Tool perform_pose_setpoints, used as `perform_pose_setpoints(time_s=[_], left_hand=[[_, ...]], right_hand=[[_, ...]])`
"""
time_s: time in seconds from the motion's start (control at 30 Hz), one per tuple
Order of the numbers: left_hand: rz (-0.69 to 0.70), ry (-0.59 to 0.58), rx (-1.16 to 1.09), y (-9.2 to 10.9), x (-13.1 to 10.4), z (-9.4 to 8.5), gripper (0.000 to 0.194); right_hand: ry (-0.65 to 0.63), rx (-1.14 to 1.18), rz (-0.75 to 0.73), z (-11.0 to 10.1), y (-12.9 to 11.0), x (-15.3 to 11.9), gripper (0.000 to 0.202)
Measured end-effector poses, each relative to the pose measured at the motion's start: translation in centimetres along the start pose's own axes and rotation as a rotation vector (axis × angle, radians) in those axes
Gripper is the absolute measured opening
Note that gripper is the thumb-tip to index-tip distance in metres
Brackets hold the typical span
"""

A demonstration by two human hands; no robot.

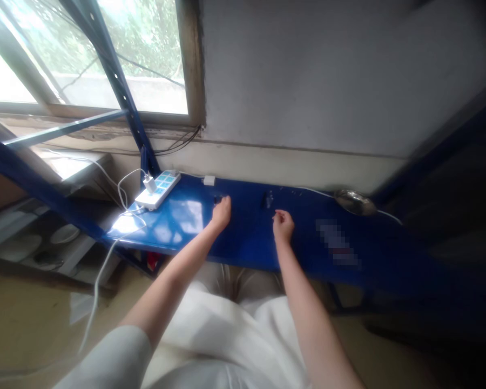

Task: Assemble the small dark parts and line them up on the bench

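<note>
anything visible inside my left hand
A small dark item shows at the far end of your left hand; whatever lies inside the curled hand is covered and cannot be seen.

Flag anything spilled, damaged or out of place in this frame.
No clear spill or damage shows. Mildly odd: a few tiny pieces lie strewn on the blue tabletop beyond the right hand, left of the shiny dish; and a pixelated patch at the right masks part of the view.

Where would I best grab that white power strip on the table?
I'd probably pinch the power strip across its long edges at the farther end, from above: it lies flat and narrow, and a charger stands plugged in toward its nearer end.
</note>
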State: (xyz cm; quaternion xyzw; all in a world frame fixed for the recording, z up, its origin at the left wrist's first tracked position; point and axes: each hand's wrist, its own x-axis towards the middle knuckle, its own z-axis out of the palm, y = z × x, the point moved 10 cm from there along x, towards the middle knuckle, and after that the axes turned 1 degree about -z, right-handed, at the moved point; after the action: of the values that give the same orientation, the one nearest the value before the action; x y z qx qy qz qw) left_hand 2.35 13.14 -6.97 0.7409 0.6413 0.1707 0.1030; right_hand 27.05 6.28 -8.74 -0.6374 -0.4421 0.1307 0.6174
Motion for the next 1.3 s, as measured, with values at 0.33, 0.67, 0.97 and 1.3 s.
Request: perform_pose_setpoints(time_s=[0.33,0.67,0.97,1.3], left_hand=[[-0.103,0.083,-0.714,-0.8,-1.2,-1.9,0.022],[0.062,0.178,-1.157,3.5,-5.6,-6.2,0.023],[0.156,0.138,-1.119,4.3,-7.2,-8.0,0.022],[0.087,0.253,-1.07,3.5,-7.7,-9.5,0.036]], right_hand=[[-0.001,0.005,-0.084,0.1,-1.5,-0.3,0.026],[-0.322,0.251,-0.041,5.7,-10.4,-3.6,0.046],[-0.344,0.303,-0.044,5.1,-13.4,-5.2,0.049],[-0.322,0.319,-0.064,5.5,-15.1,-5.3,0.047]])
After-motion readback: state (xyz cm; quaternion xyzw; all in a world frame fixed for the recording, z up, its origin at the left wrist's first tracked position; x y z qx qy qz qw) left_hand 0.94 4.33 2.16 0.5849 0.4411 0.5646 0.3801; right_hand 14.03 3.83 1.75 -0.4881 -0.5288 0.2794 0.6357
